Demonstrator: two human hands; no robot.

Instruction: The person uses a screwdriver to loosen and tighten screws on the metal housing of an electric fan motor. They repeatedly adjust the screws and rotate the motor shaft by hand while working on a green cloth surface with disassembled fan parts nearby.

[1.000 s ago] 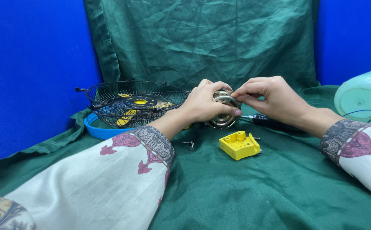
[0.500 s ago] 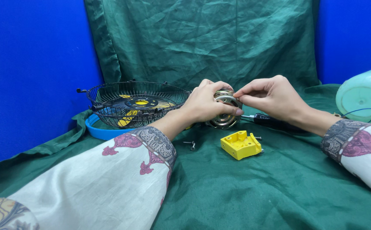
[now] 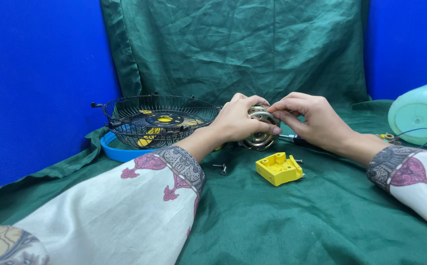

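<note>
My left hand [image 3: 235, 120] cups the motor [image 3: 260, 135]; right hand [image 3: 311, 120] pinches its top. Risk: a slip drops it onto the yellow block [image 3: 278, 168] just below.

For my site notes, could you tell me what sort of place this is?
Probably a staged fan-repair bench: green cloth over the table against blue backdrop, with a wire fan guard and both hands holding a metal motor.

Wrinkled green cloth [image 3: 282, 216] covers the table, draped before blue walls [image 3: 32, 73].
</note>
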